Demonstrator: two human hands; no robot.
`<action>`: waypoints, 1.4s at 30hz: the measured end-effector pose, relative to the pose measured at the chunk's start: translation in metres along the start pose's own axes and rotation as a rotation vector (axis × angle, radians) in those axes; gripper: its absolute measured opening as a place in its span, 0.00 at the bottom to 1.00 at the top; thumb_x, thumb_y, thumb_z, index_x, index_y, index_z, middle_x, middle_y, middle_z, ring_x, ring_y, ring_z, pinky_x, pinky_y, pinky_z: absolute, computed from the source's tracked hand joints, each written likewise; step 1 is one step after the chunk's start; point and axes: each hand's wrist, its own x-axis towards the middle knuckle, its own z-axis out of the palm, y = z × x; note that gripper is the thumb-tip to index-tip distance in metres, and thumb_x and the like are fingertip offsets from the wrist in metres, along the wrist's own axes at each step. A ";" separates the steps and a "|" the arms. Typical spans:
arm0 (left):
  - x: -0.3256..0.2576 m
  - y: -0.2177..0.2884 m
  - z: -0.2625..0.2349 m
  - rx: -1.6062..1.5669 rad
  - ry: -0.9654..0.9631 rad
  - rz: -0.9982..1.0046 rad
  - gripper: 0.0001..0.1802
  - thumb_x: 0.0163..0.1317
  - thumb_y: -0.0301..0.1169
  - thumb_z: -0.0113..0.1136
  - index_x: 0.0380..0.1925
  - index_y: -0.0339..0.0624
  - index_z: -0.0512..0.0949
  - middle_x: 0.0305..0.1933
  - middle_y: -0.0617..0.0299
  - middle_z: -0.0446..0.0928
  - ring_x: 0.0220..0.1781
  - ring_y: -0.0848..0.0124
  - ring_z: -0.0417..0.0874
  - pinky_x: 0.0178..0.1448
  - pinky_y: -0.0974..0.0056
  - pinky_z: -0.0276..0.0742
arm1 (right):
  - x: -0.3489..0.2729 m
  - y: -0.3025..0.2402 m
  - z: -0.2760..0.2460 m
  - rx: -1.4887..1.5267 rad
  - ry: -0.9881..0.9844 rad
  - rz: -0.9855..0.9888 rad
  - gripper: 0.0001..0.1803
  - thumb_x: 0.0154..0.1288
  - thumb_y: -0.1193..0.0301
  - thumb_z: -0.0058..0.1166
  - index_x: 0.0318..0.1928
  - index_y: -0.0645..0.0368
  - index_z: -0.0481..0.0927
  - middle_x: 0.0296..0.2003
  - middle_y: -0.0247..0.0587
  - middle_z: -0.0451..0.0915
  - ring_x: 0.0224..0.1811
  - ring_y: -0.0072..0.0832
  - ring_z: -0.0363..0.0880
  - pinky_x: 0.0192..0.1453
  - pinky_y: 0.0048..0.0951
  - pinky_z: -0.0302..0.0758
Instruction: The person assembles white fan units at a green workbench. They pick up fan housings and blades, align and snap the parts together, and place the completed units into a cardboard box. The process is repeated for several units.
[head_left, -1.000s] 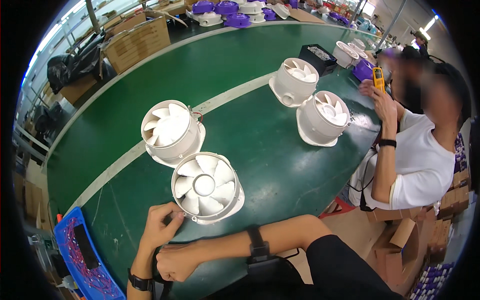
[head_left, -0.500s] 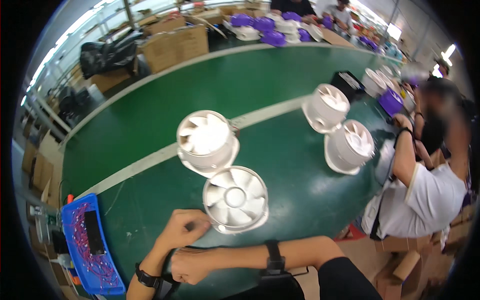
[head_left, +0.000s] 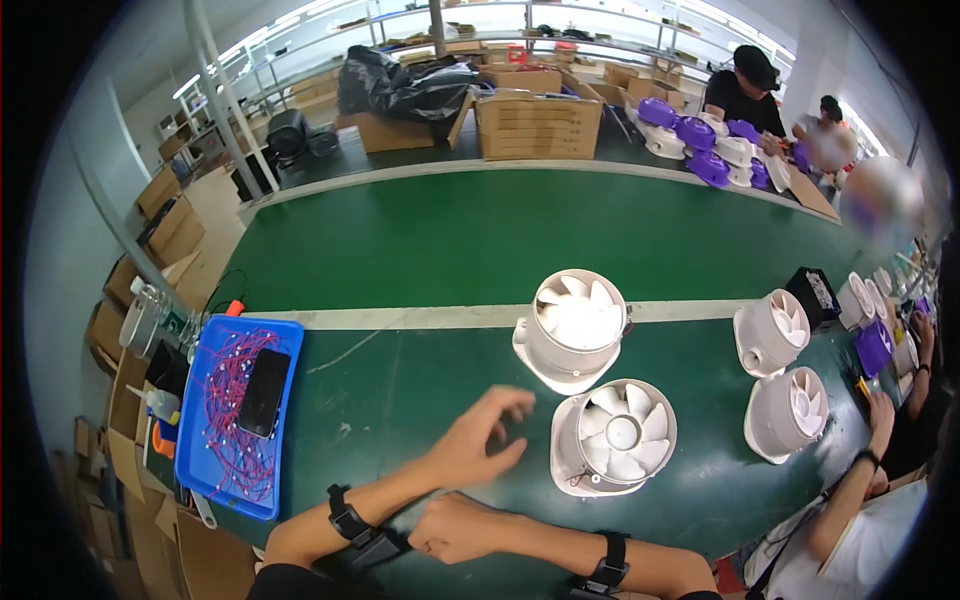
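Left hand [head_left: 478,440] lifted off the wrist toward the near white duct fan [head_left: 612,437], fingers spread, right hand [head_left: 455,526] loosely curled, empty

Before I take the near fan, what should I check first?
1. Left hand empty: ok, open, holds nothing.
2. Right hand empty: cannot tell, fingers curled.
3. Near fan within reach: ok, close beside left hand, untouched.
4. Table between hand and fan bare: ok.
5. Blue tray out of the way: ok, far left.
6. Co-worker's hand away from near fan: ok.
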 end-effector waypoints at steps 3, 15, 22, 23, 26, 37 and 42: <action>0.022 0.000 -0.001 0.134 0.259 -0.003 0.50 0.45 0.30 0.73 0.66 0.39 0.55 0.67 0.47 0.56 0.66 0.57 0.64 0.60 0.56 0.73 | 0.002 -0.001 -0.005 0.018 0.002 -0.016 0.03 0.40 0.77 0.50 0.18 0.61 0.77 0.14 0.48 0.74 0.18 0.42 0.74 0.23 0.38 0.68; -0.027 0.025 -0.018 0.171 -0.076 -0.003 0.17 0.53 0.30 0.56 0.44 0.38 0.72 0.47 0.48 0.71 0.48 0.52 0.74 0.47 0.51 0.74 | 0.006 -0.002 -0.009 0.232 -0.076 0.030 0.04 0.37 0.82 0.40 0.13 0.63 0.68 0.12 0.38 0.66 0.14 0.29 0.64 0.20 0.29 0.62; -0.197 0.093 -0.054 -0.066 -0.027 -0.145 0.09 0.67 0.31 0.52 0.40 0.36 0.73 0.30 0.56 0.75 0.34 0.60 0.78 0.39 0.58 0.74 | 0.007 -0.004 0.003 -0.027 0.008 -0.146 0.07 0.36 0.83 0.42 0.15 0.60 0.73 0.11 0.41 0.67 0.13 0.35 0.67 0.21 0.33 0.64; -0.227 0.098 -0.060 -0.238 -0.020 -0.264 0.10 0.69 0.32 0.51 0.39 0.35 0.74 0.31 0.57 0.76 0.35 0.65 0.78 0.40 0.60 0.74 | 0.006 -0.004 -0.002 0.022 -0.029 -0.089 0.07 0.36 0.83 0.41 0.14 0.61 0.72 0.11 0.41 0.67 0.13 0.34 0.66 0.20 0.33 0.63; -0.357 0.089 -0.073 -0.557 0.099 -0.631 0.15 0.70 0.36 0.52 0.40 0.33 0.79 0.38 0.60 0.81 0.41 0.73 0.79 0.45 0.68 0.75 | 0.008 -0.009 -0.013 0.125 -0.076 0.028 0.05 0.34 0.83 0.39 0.12 0.64 0.67 0.10 0.40 0.66 0.12 0.32 0.64 0.19 0.30 0.59; -0.677 -0.131 0.006 0.038 0.028 -2.093 0.24 0.48 0.46 0.63 0.43 0.46 0.83 0.49 0.48 0.80 0.52 0.56 0.82 0.51 0.54 0.78 | 0.012 -0.011 -0.004 0.082 -0.056 0.103 0.04 0.33 0.83 0.37 0.11 0.63 0.66 0.10 0.40 0.65 0.11 0.30 0.63 0.18 0.29 0.58; -0.627 -0.143 0.021 0.506 -0.136 -1.536 0.23 0.50 0.46 0.61 0.39 0.39 0.80 0.40 0.46 0.82 0.43 0.56 0.84 0.48 0.59 0.78 | 0.008 -0.010 -0.017 0.196 -0.055 0.103 0.02 0.34 0.78 0.42 0.15 0.63 0.68 0.12 0.41 0.64 0.14 0.34 0.64 0.20 0.32 0.62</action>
